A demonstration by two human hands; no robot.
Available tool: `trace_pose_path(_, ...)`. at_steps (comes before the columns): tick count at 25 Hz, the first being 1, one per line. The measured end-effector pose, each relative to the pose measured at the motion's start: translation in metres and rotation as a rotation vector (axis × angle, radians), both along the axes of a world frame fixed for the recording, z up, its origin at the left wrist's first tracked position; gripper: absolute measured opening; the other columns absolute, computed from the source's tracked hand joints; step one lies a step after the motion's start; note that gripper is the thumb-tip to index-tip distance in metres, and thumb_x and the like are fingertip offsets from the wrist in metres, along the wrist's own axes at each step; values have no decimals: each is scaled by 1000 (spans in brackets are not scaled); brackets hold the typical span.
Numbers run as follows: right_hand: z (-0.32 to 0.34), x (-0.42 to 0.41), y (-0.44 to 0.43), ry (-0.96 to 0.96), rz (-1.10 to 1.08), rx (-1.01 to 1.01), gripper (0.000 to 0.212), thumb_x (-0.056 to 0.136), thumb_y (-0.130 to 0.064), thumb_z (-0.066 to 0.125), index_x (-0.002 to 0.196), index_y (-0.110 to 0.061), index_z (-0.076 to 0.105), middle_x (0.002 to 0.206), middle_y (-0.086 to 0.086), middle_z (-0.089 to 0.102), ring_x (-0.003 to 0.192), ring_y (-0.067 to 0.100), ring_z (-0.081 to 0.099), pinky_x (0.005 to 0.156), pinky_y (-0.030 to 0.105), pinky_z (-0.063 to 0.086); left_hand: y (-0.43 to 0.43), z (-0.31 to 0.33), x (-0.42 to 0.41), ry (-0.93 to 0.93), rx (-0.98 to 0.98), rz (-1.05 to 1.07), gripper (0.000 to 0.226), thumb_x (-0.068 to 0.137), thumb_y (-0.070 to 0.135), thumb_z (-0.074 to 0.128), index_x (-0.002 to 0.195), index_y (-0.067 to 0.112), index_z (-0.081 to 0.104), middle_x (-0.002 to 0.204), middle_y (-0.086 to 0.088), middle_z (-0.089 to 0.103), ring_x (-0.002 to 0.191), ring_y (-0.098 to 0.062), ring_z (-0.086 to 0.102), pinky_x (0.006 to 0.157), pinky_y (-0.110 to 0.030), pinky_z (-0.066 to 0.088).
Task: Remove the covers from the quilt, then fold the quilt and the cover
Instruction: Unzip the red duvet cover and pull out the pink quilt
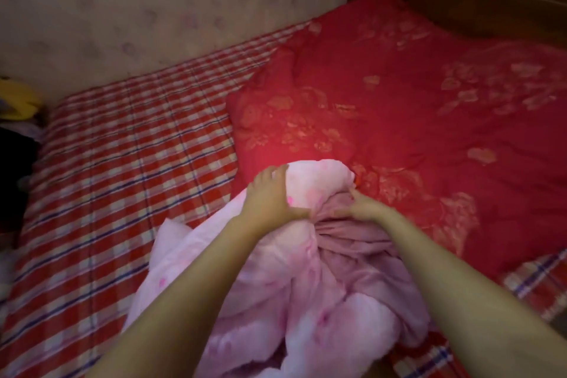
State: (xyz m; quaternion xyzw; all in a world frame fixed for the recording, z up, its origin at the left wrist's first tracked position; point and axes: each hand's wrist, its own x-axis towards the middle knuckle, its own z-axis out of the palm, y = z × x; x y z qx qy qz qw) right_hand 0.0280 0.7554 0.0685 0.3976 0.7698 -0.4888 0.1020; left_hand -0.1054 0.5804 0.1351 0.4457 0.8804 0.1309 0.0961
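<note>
Just under left hand (270, 198), right hand (363, 209) — cover (322, 273).

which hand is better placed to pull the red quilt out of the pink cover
Right hand, probably: its fingers dig into the gathered folds of the pink cover, right beside the red quilt. The left hand holds the bundle farther off.

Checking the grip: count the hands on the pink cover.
2. The left hand grips the pale bunched top of the pink cover; the right hand, just right of it, pinches the gathered folds.
</note>
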Motion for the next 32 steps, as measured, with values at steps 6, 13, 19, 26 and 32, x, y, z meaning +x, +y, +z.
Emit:
trace_pose_path(6, -23, -77, 59, 31, -160, -439, 47, 92, -14, 57, 131, -39, 45, 101, -5, 62, 85, 24, 63, 75, 30, 53, 31, -27, -120, -468, 22, 545, 54, 75, 33, 72, 118, 4, 60, 113, -17, 66, 100, -29, 63, 78, -34, 49)
trace_pose_path(13, -4, -241, 55, 146, 113, -171, 57, 76, -24, 76, 126, -8, 54, 97, 5, 63, 84, 14, 58, 70, 22, 46, -174, -28, -218, -324, 170, 1587, 39, 96, 17, 49, 117, -16, 54, 123, -34, 53, 116, -28, 57, 99, -31, 41)
trace_pose_path(19, -27, -295, -58, 103, 801, 204, 127, 57, -60, 78, 151, -19, 3, 151, 28, 15, 142, 36, 14, 116, 40, 18, -241, -100, -184, -151, -806, 1563, 33, 85, 23, 52, 96, -6, 63, 107, -16, 64, 116, -28, 57, 105, -41, 36)
trace_pose_path(26, -29, -319, -89, 73, 795, 570, 96, 62, -69, 66, 140, -23, 34, 143, 14, 27, 127, 33, 33, 103, 40, 32, -101, -119, -230, -696, -236, 1026, 133, 60, 63, 70, 148, 18, -19, 154, -14, 23, 142, -29, 22, 116, -55, 4)
trace_pose_path(32, -29, -375, -139, 11, 736, 438, 103, 71, -49, 73, 149, -22, 13, 152, 17, 23, 140, 32, 24, 111, 44, 21, -139, -139, -199, -868, -179, 902, 128, 63, 77, 61, 151, 8, -2, 158, -7, 6, 143, -22, 19, 117, -38, 18)
